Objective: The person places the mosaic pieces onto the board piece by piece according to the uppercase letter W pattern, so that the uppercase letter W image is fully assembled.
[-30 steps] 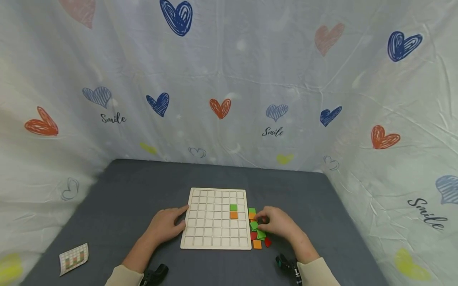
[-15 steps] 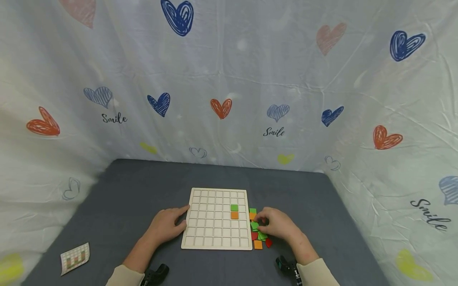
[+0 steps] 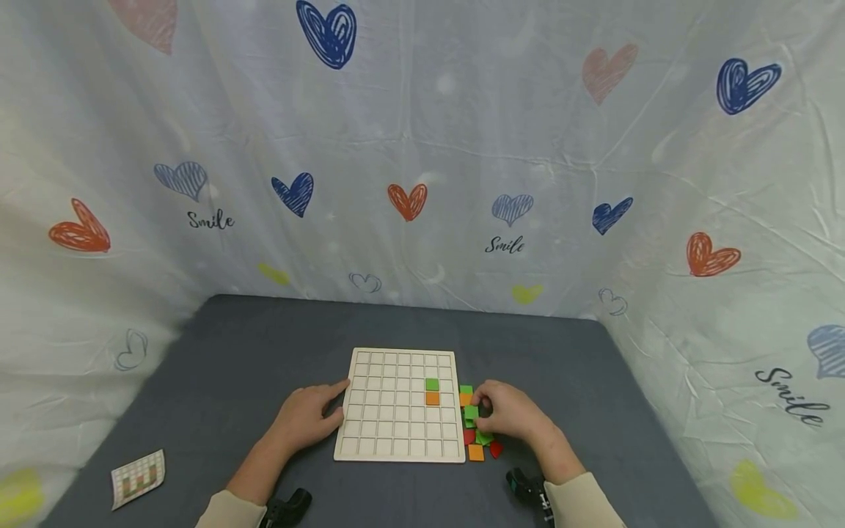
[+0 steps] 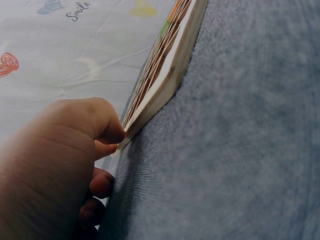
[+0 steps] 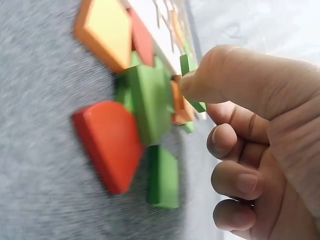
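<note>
A pale wooden grid board [image 3: 383,405] lies on the table, with one green square [image 3: 432,384] and one orange square [image 3: 432,398] in its cells. My left hand [image 3: 305,416] touches the board's left edge with extended thumb and index finger. Beyond the right edge, my right hand [image 3: 511,412] pinches a green tile [image 5: 186,64] between thumb and index finger, just above the loose pieces. Below it lie a red rounded piece [image 5: 111,145], several green tiles [image 5: 150,100] and an orange tile [image 5: 107,32]. The fingers partly cover the held tile.
A printed pattern card [image 3: 138,478] lies at the table's left front. The grey table [image 3: 528,345] is enclosed by a white curtain [image 3: 449,95] with printed hearts. Black wrist devices [image 3: 288,507] are on both forearms.
My right hand has picked up a green tile from the pile and shifted slightly. My left hand stays at the board's edge.
</note>
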`<action>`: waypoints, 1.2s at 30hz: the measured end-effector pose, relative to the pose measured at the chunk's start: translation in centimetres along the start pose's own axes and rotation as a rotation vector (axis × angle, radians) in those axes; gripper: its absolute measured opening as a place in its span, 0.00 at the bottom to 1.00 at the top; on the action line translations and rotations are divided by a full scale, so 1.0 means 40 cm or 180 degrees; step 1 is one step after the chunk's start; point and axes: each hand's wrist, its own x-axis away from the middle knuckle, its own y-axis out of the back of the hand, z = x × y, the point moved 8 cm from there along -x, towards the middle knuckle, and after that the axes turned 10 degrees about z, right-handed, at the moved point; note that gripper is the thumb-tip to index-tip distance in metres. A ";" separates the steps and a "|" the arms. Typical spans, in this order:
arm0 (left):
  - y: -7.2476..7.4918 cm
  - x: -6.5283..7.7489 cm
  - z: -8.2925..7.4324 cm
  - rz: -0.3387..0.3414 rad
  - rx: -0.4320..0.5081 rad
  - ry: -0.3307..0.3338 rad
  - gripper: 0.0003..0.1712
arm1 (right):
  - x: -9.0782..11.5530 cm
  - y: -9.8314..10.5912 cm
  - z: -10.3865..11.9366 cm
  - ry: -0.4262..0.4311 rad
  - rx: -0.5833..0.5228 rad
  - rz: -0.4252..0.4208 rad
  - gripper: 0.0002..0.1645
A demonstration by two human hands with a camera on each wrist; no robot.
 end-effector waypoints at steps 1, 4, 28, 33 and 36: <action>-0.001 0.001 0.001 0.0000 -0.0005 0.0006 0.31 | -0.001 0.004 0.003 0.0000 0.0007 -0.0015 0.14; 0.000 0.002 0.003 0.0005 -0.0017 0.0036 0.31 | -0.006 0.016 0.017 0.0015 0.0054 -0.0051 0.14; 0.003 0.006 -0.001 0.0008 0.0012 0.0065 0.31 | -0.067 -0.036 0.146 0.0341 -0.0007 0.0212 0.11; 0.005 0.007 -0.004 -0.0021 -0.0013 0.0027 0.31 | -0.075 -0.058 0.142 0.0264 0.0030 0.0288 0.10; 0.008 0.008 -0.007 -0.0038 -0.0003 -0.0001 0.31 | -0.076 -0.061 0.143 0.0252 0.0063 0.0277 0.10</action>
